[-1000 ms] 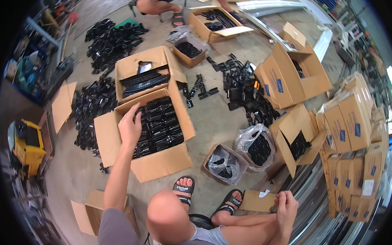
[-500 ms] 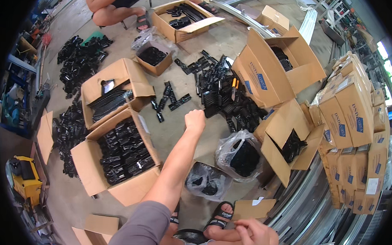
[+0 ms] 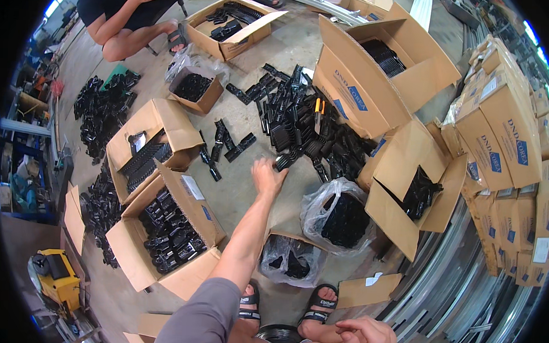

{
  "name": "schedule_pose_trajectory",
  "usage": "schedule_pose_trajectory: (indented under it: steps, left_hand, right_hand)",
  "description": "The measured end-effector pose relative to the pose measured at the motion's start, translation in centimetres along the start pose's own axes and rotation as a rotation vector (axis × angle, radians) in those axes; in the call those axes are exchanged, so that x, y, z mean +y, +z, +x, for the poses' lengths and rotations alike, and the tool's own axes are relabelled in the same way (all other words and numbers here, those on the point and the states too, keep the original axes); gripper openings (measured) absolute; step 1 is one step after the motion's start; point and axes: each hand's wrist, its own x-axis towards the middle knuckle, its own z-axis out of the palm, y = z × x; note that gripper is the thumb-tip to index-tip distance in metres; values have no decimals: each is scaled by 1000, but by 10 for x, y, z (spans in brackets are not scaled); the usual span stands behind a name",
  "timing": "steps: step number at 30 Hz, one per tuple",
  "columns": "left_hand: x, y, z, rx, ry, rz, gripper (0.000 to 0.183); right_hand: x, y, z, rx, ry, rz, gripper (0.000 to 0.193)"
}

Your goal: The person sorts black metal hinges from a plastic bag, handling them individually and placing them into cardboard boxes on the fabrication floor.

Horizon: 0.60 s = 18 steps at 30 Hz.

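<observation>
My left hand (image 3: 268, 176) reaches out over the floor to the near edge of a heap of black parts (image 3: 315, 130). Its fingers are closed round the end of one black piece (image 3: 282, 162), a short, glossy part whose exact kind I cannot make out. Two orange-handled tools (image 3: 319, 106) lie on the heap. Low at the right, my right hand (image 3: 368, 337) hovers by my knee, fingers loosely bent and apart, with nothing visible in it. Several loose black parts (image 3: 224, 142) lie on the floor left of the heap.
Open cartons of black parts stand left (image 3: 217, 263) and right (image 3: 401, 188). Close to my feet are a bag-lined box (image 3: 271, 256) and a clear plastic bag (image 3: 312, 215). Stacked cartons (image 3: 499, 131) and metal profiles (image 3: 427, 298) line the right. Another person (image 3: 125, 36) crouches far left.
My left hand, closed beside the heap before, now has a black piece in its fingers at the heap's edge. The view has shifted slightly; my right hand stays by my knee.
</observation>
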Motion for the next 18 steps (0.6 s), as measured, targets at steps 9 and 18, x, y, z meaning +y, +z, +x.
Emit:
schedule_pose_trajectory:
  steps: [9, 18]
  left_hand:
    - [-25, -76, -67, -508, -81, 403, 45]
    - [-7, -65, -51, -250, -81, 150, 36]
  right_hand:
    - [0, -3, -6, -121, -214, 36, 17]
    - [4, 5, -24, -133, -300, 84, 24]
